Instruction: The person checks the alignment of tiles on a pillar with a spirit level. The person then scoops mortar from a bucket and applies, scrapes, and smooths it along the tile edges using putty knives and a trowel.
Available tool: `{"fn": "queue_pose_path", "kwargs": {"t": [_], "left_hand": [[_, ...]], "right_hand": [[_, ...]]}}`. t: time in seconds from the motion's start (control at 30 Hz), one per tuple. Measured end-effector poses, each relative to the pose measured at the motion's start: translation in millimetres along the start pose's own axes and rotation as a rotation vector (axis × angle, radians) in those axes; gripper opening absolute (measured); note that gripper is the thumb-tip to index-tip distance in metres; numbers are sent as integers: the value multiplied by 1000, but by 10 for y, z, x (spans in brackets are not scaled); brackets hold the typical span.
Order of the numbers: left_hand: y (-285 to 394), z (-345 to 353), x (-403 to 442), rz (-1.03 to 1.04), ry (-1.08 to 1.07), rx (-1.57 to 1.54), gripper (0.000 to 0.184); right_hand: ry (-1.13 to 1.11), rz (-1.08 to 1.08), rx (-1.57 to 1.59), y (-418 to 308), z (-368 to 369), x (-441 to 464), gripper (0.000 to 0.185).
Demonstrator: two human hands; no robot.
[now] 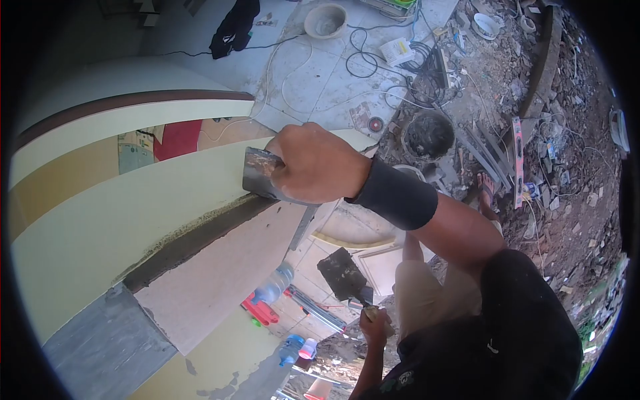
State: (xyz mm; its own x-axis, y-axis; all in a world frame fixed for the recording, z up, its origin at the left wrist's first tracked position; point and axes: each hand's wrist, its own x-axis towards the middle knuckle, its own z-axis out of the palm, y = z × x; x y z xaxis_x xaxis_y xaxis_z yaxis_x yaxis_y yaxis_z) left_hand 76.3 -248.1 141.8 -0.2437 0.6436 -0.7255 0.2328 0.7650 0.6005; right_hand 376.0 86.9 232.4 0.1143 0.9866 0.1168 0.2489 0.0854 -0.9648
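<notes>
My right hand [317,163], with a black band at the wrist, is closed on a flat metal trowel [257,172]. Its blade meets the upper end of a dark strip of wet mortar [200,237] along a wall ledge. Beside the strip lies a pale pinkish panel [220,277], and cream wall [133,227] borders the other side. Lower down, my left hand [377,325] grips the handle of a pointing-type trowel [343,275], its blade coated with dark mortar. The fingers of my right hand hide the first trowel's handle.
A bucket of grey mortar [429,135] stands on the rubble beside a pink spirit level [517,162]. Cables [363,63] and a basin [325,21] lie on the tiled floor. Water bottles [275,283] stand below the ledge. Metal bars [485,155] lie near my foot.
</notes>
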Motion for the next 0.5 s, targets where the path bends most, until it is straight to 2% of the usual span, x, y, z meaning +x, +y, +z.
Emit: {"fn": "queue_pose_path", "kwargs": {"t": [0.07,0.13,0.17,0.23,0.37,0.47,0.5], "left_hand": [[-52,-46,21,-4,1,-13,16],[-44,-48,31,9,17,3,16],[-38,-47,28,14,30,14,16],[6,-31,22,-2,16,22,17],[28,-42,6,-21,0,47,18],[10,-70,10,-18,5,69,18],[12,-73,12,-18,5,69,18]], "right_hand": [[13,15,24,132,-100,-18,24],[-89,218,57,304,-254,-123,23],[-86,222,61,452,-204,-234,23],[148,96,69,818,139,-500,20],[259,84,136,902,612,-787,25],[296,4,57,766,818,-961,32],[338,-85,50,714,821,-1038,35]]}}
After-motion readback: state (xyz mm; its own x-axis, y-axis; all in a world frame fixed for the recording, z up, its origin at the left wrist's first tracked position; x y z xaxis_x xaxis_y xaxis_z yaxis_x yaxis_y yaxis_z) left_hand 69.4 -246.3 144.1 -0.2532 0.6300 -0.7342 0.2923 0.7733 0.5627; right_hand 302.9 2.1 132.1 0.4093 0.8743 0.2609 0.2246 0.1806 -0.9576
